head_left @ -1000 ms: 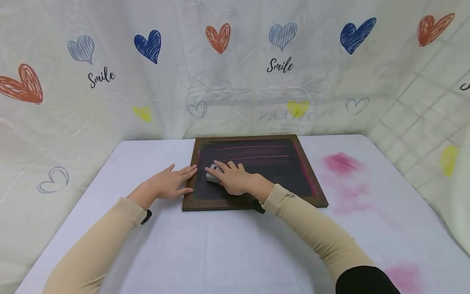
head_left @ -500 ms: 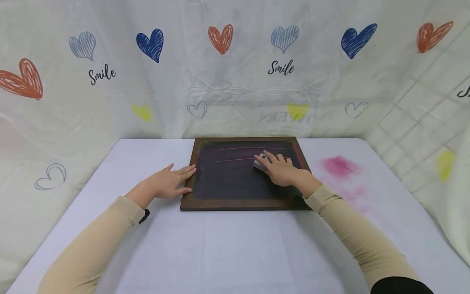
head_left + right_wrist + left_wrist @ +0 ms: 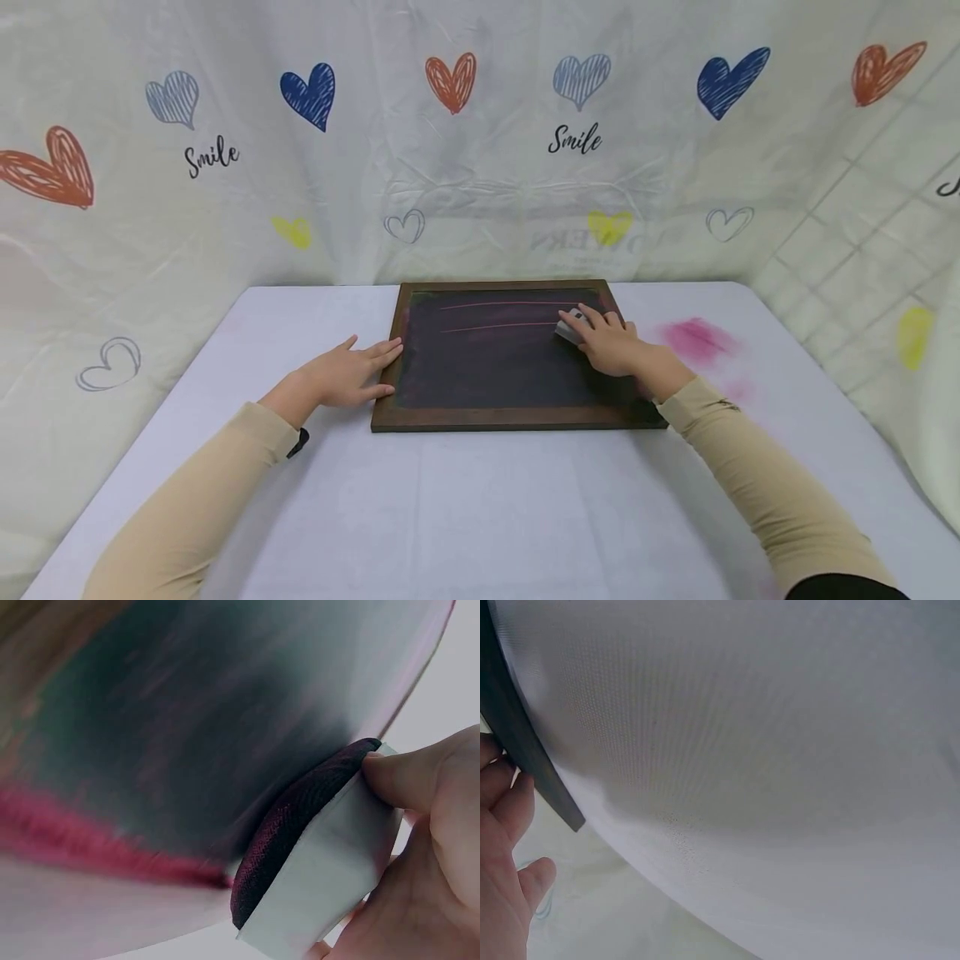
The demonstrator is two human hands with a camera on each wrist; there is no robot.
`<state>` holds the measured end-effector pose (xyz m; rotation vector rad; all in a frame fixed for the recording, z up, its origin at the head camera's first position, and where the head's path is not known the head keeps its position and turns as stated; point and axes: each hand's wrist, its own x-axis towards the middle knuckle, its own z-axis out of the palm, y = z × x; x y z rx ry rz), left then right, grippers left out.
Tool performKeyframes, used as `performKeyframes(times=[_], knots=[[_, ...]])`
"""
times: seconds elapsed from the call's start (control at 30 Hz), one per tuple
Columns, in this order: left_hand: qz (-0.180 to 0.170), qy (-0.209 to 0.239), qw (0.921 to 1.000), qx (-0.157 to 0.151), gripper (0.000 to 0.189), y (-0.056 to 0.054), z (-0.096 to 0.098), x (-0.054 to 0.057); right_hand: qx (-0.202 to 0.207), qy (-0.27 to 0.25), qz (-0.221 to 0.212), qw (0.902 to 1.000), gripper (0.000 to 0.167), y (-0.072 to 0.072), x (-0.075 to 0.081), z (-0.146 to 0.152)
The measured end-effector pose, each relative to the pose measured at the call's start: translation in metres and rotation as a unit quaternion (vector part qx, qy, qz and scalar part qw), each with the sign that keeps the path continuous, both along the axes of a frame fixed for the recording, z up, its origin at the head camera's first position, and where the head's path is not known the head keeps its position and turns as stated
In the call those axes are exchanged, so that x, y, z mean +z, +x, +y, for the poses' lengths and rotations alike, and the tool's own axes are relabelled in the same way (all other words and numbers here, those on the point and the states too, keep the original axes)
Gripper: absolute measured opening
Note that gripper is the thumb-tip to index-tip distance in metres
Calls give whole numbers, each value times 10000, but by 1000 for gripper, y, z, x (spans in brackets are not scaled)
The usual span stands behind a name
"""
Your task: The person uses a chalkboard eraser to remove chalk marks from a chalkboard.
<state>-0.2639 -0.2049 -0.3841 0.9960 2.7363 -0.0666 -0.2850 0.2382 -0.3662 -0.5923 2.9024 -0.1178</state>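
A wood-framed chalkboard [image 3: 480, 375] lies flat on the white-covered table, with two thin pink lines across its upper half. At its left edge my left hand [image 3: 337, 377] rests with straight, spread fingers on the frame; in the left wrist view those fingers [image 3: 514, 806] touch the frame's edge. My right hand [image 3: 613, 348] grips a grey chalkboard eraser [image 3: 568, 328] over the right part of the board, near the right end of the lower line. From the right wrist, the eraser [image 3: 322, 862] shows its dark felt, dusted pink, against the board, with thumb and fingers on its body.
A bright pink chalk band [image 3: 112, 844] runs along one border of the board. Pink smudges [image 3: 697, 337] stain the tablecloth to the right. Behind the table hangs a white curtain [image 3: 510, 142] printed with hearts and "Smile".
My right hand has swept the eraser rightward, from the board's left side to its right side, and slightly up. The left hand stays on the frame.
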Motion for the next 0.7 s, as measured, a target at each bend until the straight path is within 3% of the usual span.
performKeyframes(times=[0.43, 0.7], knots=[[-19, 66, 10000, -46, 77, 0, -1, -2, -121, -72, -60, 9999, 61, -1, 0, 11], [16, -28, 10000, -41, 77, -1, 0, 0, -352, -577, 34, 9977, 58, -9, 4, 17]])
